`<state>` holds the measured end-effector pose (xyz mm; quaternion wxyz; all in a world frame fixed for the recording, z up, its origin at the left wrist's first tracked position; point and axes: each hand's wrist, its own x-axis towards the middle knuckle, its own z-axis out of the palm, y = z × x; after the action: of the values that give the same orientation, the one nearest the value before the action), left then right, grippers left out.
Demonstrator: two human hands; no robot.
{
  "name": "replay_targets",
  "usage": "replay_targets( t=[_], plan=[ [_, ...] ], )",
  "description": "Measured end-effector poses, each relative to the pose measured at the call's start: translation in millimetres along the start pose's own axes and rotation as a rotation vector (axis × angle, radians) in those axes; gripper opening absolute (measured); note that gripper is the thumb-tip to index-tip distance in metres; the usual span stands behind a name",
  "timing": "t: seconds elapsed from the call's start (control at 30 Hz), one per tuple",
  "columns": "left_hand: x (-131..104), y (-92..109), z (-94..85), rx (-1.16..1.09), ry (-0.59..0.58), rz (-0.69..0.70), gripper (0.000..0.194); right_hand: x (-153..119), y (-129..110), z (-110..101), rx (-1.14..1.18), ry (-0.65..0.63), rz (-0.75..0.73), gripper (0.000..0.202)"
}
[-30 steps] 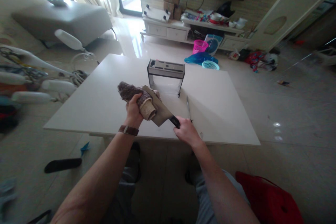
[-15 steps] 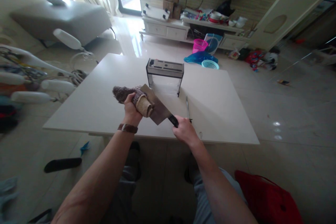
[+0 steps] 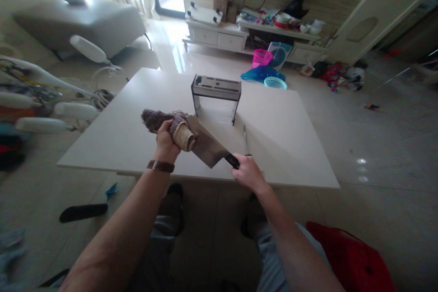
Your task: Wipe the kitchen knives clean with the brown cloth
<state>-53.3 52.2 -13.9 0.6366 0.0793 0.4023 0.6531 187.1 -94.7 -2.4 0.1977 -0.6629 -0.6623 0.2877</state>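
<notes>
My left hand point(image 3: 166, 140) is closed around a bunched, rolled cloth point(image 3: 184, 136), fuzzy grey-brown on one side and beige on the other. In my right hand point(image 3: 249, 171) is the black handle of a cleaver point(image 3: 209, 146), its broad blade pointing up and left over the table. The blade's upper end meets the cloth's right side; whether cloth wraps behind it is hidden. A knife holder point(image 3: 216, 86) with a slotted grey top and a see-through body stands beyond the blade. To the right of it lies a thin metal rod or blade point(image 3: 245, 138), its near end partly behind my right hand.
Everything is over a white table point(image 3: 287, 141). Past its far edge are a teal basket point(image 3: 275, 83), a blue bag point(image 3: 262, 74) and a pink basket point(image 3: 262, 58). A lamp with white shades point(image 3: 88, 49) is at left; a red bag point(image 3: 349, 255) sits lower right.
My right hand and the cleaver have shifted slightly right and down. My left hand with the cloth has moved a little left, so the blade slides outward along the cloth.
</notes>
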Motion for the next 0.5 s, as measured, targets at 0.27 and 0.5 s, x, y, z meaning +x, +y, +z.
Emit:
replay_targets(
  t=[0.27,0.5],
  plan=[
    [-19,-1,10.4,0.058,-0.110,-0.167,0.018,-2,2,3,0.122,0.101,0.041,0.010],
    [-45,-40,19.8,0.201,-0.224,-0.333,0.029,4,-9,15,0.161,0.178,0.103,0.008]
  ],
)
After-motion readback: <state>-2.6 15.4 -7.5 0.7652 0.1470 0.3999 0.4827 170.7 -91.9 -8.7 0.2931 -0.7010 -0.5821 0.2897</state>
